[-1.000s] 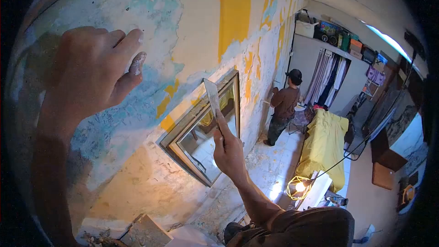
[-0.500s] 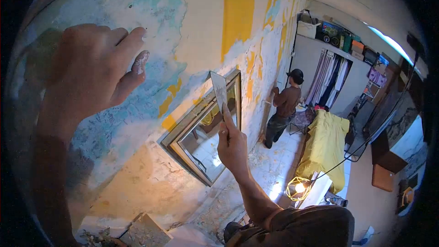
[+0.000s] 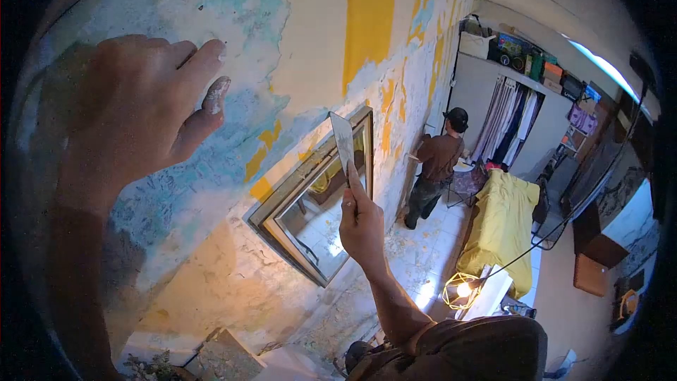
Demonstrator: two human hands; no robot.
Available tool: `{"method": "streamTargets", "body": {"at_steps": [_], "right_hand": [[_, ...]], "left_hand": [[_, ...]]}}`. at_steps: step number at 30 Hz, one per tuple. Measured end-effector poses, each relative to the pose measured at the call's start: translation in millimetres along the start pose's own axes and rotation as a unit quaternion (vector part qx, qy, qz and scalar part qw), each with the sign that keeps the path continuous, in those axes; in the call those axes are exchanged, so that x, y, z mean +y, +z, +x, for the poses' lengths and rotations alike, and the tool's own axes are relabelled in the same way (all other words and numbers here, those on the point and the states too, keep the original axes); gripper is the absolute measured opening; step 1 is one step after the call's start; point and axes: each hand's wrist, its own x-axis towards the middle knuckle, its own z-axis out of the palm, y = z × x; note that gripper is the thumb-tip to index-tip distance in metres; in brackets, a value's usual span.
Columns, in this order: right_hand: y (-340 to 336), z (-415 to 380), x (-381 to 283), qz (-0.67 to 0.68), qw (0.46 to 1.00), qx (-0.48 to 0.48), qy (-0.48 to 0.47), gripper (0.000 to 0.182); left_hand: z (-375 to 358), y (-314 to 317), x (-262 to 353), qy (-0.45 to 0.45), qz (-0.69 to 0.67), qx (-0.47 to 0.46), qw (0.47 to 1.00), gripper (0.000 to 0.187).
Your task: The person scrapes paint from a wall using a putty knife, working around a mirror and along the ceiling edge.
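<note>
My left hand (image 3: pixel 141 106) is raised at the left in front of the peeling wall (image 3: pixel 211 127). Its fingers are loosely bent, with the index finger and white-smeared thumb apart and nothing visible between them. Lower and to the right, my right hand (image 3: pixel 363 229) grips a putty knife (image 3: pixel 343 140), index finger stretched along it. The handle is mostly covered by the hand. The metal blade points up and overlaps the frame of a mirror-like glass panel (image 3: pixel 321 215) in this view.
Another person (image 3: pixel 437 162) in a dark cap stands farther along the wall. A yellow cloth (image 3: pixel 501 219) drapes a long piece of furniture. A lit yellow cage lamp (image 3: pixel 462 289) hangs on a cable beside a white board (image 3: pixel 486 300). Debris litters the tiled floor.
My right hand and the putty knife have shifted slightly right and down. The other person's arm has lowered a little. My left hand looks nearly still.
</note>
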Motion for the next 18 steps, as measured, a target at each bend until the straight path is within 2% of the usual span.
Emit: {"method": "streamTargets", "body": {"at_steps": [9, 11, 15, 18], "right_hand": [[-2.7, -0.1, -1.8, -0.010, 1.000, -0.012, 0.019, 0.047], [0.4, -0.6, 4.2, 0.001, 1.000, 0.005, -0.010, 0.047], [-3.1, 1.2, -2.2, -0.037, 0.999, -0.015, 0.008, 0.049], [1.2, 1.2, 3.2, -0.041, 0.999, -0.001, -0.024, 0.050]], "left_hand": [[0.6, 2.3, -0.6, 0.004, 0.022, 0.008, 1.000, 0.036], [-0.1, 4.4, -1.6, 0.014, 0.022, 0.022, 0.999, 0.035], [0.1, 3.2, -1.4, 0.030, 0.037, 0.036, 0.998, 0.037], [-1.3, 4.9, -2.5, 0.034, 0.037, 0.034, 0.998, 0.039]]}}
